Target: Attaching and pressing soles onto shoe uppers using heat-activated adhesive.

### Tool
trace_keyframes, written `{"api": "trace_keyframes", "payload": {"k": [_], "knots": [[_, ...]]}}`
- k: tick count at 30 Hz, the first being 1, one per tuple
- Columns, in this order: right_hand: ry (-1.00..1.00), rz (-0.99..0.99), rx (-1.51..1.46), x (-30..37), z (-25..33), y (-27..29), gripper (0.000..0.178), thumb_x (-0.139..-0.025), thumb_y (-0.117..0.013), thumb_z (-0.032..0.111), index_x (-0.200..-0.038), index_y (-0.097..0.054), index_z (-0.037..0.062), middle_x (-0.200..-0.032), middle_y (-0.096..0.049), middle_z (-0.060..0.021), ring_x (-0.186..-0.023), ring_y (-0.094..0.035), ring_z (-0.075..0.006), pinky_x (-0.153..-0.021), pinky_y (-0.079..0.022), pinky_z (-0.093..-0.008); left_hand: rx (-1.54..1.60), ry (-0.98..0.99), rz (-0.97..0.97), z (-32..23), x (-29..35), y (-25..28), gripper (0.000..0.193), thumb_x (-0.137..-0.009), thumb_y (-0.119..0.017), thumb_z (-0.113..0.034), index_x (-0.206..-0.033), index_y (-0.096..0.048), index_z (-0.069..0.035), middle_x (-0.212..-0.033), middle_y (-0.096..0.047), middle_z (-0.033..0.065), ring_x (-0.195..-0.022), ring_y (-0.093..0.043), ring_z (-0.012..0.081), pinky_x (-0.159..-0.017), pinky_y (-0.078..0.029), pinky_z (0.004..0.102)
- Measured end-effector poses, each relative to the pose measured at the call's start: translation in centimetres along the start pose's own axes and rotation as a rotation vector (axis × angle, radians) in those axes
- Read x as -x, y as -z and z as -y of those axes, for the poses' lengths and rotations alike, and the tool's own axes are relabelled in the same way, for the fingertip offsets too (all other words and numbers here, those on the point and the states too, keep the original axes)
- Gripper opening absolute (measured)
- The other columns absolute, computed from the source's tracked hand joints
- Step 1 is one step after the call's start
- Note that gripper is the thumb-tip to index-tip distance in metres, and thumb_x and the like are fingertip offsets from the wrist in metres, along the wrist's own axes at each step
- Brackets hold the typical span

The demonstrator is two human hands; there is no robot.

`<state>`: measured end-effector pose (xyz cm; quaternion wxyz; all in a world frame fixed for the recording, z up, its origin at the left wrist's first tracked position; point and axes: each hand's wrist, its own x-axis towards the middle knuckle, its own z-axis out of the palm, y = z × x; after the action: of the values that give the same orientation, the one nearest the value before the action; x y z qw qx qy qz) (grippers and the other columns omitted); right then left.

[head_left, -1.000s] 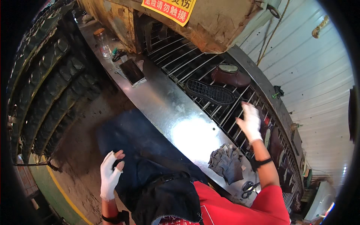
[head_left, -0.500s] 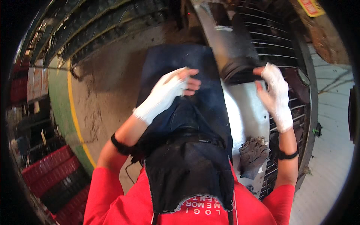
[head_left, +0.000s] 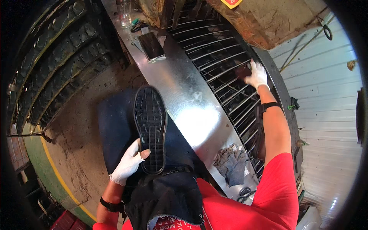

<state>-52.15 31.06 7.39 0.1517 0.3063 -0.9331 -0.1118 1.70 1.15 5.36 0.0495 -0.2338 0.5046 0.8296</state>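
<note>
Head view shows, at far left, rows of black tyre treads (head_left: 57,57) beside a dusty floor, and then the gloved left hand (head_left: 128,163), fingers curled around the heel of a black shoe sole (head_left: 150,128) that lies tread-up on the person's dark lap. Right of it runs the shiny metal counter (head_left: 184,96), carrying a dark flat slab (head_left: 151,46) and a pile of grey gloves (head_left: 232,165). Farthest right, the gloved right hand (head_left: 256,74) reaches across a curved wire rack (head_left: 218,57), fingers closed on a small dark piece (head_left: 243,71).
</note>
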Motion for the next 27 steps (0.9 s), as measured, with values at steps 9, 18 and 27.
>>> {"api": "trace_keyframes", "payload": {"k": [9,18,27], "knots": [[0.262,0.017,0.011,8.8,-1.9,2.4,0.045,-0.074,-0.083,0.008,-0.116,-0.073,0.0187,-0.118,-0.063,-0.0123,-0.118,-0.060,-0.0369,-0.088,-0.053,-0.0495,0.102,0.078,-0.145,0.9,-1.9,0.0,0.050,-0.112,-0.064,-0.029,-0.152,-0.054,0.000,-0.137,-0.067,0.0028,-0.123,-0.058,0.0096,-0.110,-0.044,0.0275],[-0.728,0.049,-1.325,16.3,-3.8,-1.0,0.116,-0.077,-0.098,0.045,-0.165,-0.039,-0.0031,-0.155,-0.058,-0.0200,-0.144,-0.054,-0.0274,-0.120,-0.042,-0.0387,-0.129,-0.144,-0.219,-0.2,-4.2,-0.4,0.034,-0.108,-0.064,-0.014,-0.139,-0.060,0.001,-0.120,-0.069,0.0022,-0.107,-0.060,0.0092,-0.097,-0.049,0.0268],[-0.860,0.265,-1.668,17.3,-1.0,1.3,0.041,-0.095,-0.073,0.015,-0.134,-0.068,0.0034,-0.124,-0.074,-0.0097,-0.109,-0.073,-0.0230,-0.101,-0.057,-0.0386,-0.104,-0.217,-0.365,-1.5,-1.2,4.9,0.058,-0.111,-0.065,-0.027,-0.159,-0.049,0.000,-0.146,-0.064,0.0113,-0.133,-0.061,0.0194,-0.114,-0.048,0.0350]]}}
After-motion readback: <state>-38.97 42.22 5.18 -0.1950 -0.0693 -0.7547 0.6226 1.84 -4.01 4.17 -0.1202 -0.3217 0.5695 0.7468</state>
